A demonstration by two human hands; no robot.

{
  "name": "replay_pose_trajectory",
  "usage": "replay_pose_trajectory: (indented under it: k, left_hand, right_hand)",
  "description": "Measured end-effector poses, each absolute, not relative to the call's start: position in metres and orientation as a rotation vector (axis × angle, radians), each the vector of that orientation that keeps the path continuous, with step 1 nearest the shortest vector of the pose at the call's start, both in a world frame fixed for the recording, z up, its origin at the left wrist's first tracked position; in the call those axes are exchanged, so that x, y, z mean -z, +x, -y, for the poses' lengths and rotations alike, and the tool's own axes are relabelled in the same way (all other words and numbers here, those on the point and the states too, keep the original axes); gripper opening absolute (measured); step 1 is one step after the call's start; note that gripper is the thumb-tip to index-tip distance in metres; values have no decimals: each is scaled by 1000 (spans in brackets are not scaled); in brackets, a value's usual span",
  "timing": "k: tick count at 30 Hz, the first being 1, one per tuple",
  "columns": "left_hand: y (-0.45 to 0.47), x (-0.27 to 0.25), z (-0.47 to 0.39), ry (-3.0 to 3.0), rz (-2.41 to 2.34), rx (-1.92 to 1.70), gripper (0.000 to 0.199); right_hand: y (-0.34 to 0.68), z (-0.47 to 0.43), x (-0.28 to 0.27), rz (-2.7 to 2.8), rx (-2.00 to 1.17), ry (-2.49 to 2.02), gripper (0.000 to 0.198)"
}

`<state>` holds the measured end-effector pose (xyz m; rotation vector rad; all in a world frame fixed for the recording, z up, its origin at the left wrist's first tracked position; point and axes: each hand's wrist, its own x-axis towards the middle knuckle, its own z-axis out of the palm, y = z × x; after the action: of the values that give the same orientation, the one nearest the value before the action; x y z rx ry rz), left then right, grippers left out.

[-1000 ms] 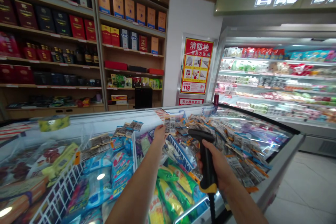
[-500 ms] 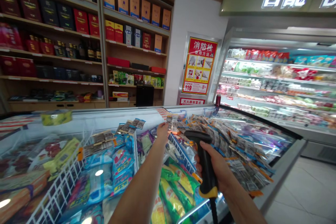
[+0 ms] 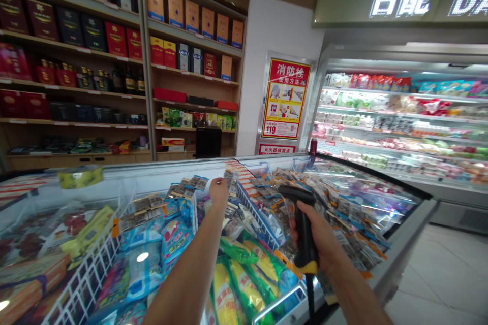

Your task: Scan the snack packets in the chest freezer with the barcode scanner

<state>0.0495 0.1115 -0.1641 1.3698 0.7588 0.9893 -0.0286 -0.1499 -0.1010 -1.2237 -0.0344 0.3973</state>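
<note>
Shifted leftward, near frame centre: left hand (image 3: 218, 190), clamped on packet (image 3: 231, 181) | right of centre: right hand (image 3: 322, 236), wrapped round scanner (image 3: 304, 236) | hold packet flat, uncovered, square to scanner

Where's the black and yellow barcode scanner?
Right of centre in the head view, the scanner is in the right hand, before heaped grey flat packets.

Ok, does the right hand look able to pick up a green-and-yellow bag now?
Probably not: the right hand is closed around the black scanner, although the green-and-yellow bags lie nearby, largely exposed.
</note>
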Motion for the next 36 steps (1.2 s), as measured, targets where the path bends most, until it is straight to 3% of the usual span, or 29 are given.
replay_pose_trajectory:
  k: [9,16,21,26,36]
  left_hand:
    - [-12,139,-169,1688,-1092,-1126,18]
    - [-16,128,-138,1934,-1189,-1356,29]
    - [21,136,-61,2166,-751,-998,28]
    - [43,156,4,2147,-600,-755,55]
    - [46,160,-29,2079,-525,-659,50]
  right_hand:
    - [-11,168,105,-18,-319,-1202,20]
    - [-12,172,108,36,-301,-1189,19]
    - [-14,174,110,21,-295,-1195,19]
    - [-17,177,109,3,-266,-1216,19]
    - [-22,166,107,33,-310,-1232,19]
